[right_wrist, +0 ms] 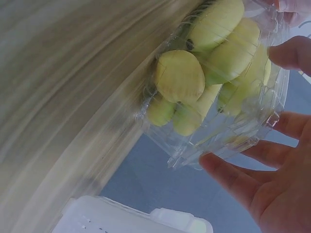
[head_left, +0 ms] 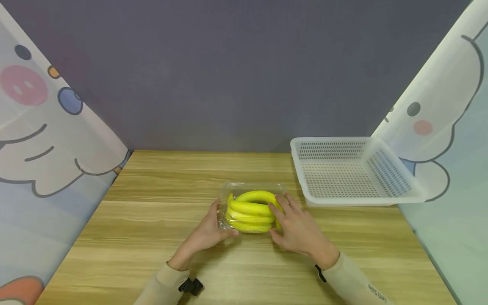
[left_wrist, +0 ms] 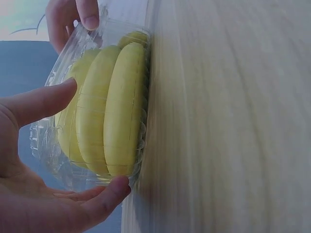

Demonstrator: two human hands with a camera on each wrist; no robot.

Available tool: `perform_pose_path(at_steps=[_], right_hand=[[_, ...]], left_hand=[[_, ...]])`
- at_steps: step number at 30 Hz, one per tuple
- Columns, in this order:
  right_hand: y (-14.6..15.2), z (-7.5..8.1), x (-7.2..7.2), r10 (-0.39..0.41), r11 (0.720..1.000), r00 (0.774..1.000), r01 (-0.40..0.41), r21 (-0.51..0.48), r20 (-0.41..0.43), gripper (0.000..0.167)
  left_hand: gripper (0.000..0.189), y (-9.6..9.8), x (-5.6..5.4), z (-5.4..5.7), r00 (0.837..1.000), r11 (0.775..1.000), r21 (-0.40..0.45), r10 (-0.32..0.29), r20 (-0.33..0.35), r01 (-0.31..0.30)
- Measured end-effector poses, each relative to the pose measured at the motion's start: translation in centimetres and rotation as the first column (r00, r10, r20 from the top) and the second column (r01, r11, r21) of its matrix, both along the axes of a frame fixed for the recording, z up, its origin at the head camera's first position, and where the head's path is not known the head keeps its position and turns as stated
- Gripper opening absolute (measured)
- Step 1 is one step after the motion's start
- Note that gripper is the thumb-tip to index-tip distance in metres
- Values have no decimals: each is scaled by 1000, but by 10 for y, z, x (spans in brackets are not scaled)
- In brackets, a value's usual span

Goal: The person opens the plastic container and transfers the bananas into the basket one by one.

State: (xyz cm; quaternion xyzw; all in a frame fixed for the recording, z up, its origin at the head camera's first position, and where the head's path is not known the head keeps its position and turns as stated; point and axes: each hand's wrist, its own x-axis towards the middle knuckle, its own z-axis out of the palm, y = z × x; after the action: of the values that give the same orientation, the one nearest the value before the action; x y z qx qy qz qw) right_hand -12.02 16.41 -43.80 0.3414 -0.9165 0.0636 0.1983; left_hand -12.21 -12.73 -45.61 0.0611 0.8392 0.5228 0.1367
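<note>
A clear plastic box (head_left: pixel 252 186) stands on the wooden table, packed with yellow bananas (head_left: pixel 249 208). From the left, my left hand (head_left: pixel 207 231) holds the box at its near corner, the thumb along the front and the fingers at the side. On the opposite side, my right hand (head_left: pixel 299 226) grips the box, its fingers spread over the right wall and upper rim. Through the plastic in the left wrist view, the bananas (left_wrist: pixel 124 111) lie side by side. Rounded banana ends (right_wrist: pixel 180 76) show in the right wrist view. Whether a lid covers them I cannot tell.
A white perforated basket (head_left: pixel 339 180) sits at the table's back right, beyond my right hand. The wooden table (head_left: pixel 160 190) ends at a dark grey wall (head_left: pixel 228 84). Cartoon-printed curtains (head_left: pixel 49 148) hang on both sides.
</note>
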Motion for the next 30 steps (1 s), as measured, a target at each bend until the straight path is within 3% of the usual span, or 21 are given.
perform_pose_path(at_steps=[10,18,30], right_hand=[[1,-6,-7,60,998,989,-62,-7,-137,62],[0,-10,-14,109,994,962,-101,43,-250,60],[4,-12,-23,134,991,943,-135,16,-305,55]], left_hand=[[121,-1,0,-1,1000,1000,-10,3,0,-3],[121,-2,-2,-4,1000,1000,31,-2,15,2],[121,-1,-3,-5,1000,1000,11,0,3,0]])
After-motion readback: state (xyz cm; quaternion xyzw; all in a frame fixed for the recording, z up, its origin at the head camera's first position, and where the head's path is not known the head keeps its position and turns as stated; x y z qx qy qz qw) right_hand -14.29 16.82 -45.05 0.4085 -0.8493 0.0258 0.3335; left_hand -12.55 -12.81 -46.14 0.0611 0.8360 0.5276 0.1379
